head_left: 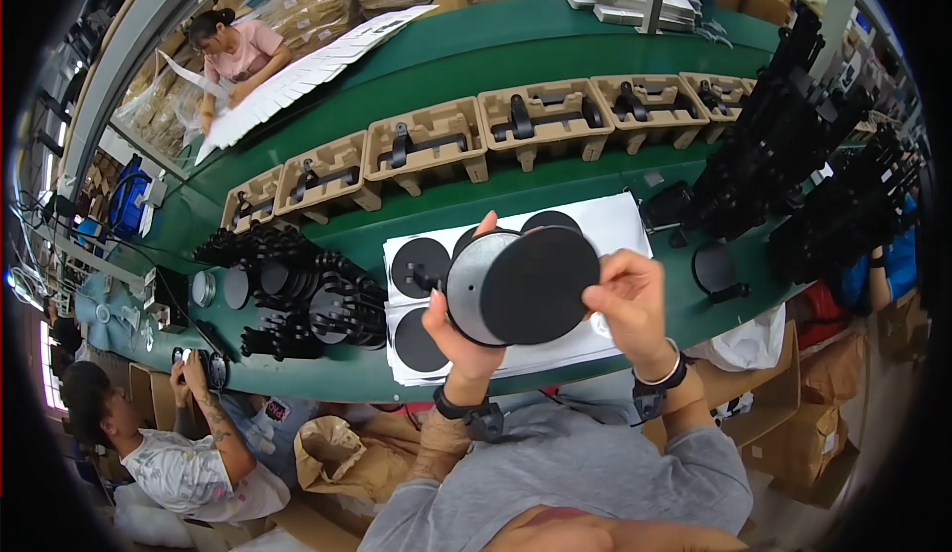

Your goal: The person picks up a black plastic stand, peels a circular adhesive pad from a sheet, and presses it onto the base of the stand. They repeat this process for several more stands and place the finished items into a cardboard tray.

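Note:
My left hand grips a round metal disc base by its grey rim, held up above the table edge. A black round pad covers the disc's face, and my right hand pinches the pad's right edge. Under my hands lies a stack of white sheets carrying black round pads. A short black stem sticks out from the disc's left side.
The green table carries a row of brown pulp trays holding black parts. Piles of black stands lie at left and black brackets at right. One person sits at lower left, another works at far left.

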